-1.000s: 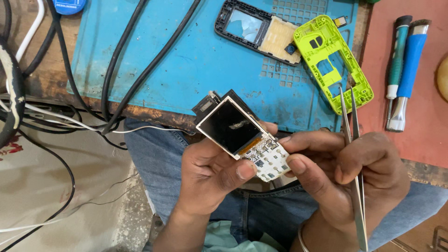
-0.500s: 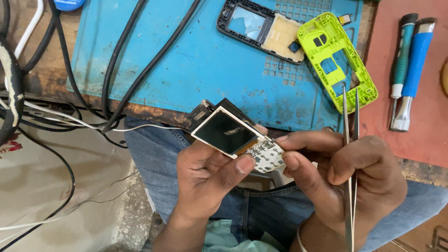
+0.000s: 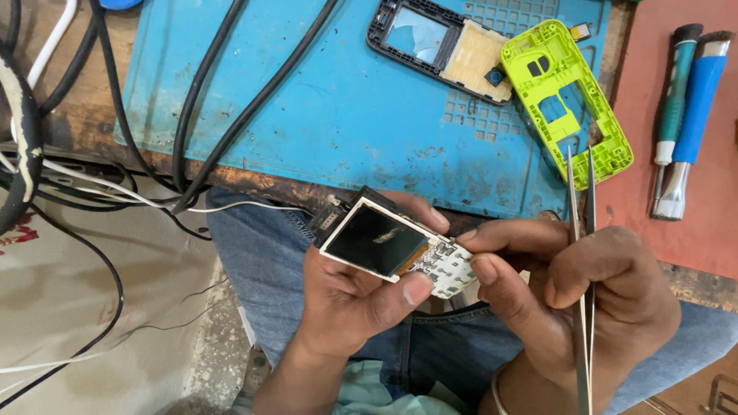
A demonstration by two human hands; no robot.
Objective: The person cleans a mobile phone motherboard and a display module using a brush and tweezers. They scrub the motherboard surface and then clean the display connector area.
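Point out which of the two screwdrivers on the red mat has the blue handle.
The blue-handled screwdriver lies farther right; the green-handled screwdriver lies beside it, toward the lime-green phone shell.

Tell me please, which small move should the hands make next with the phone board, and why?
Probably the right hand should turn the tweezers tips-down toward the phone board. Now the tips point away, up over the blue mat, while only the thumb and a finger pinch the keypad end. The left hand already grips the screen end, so the board looks steady enough.
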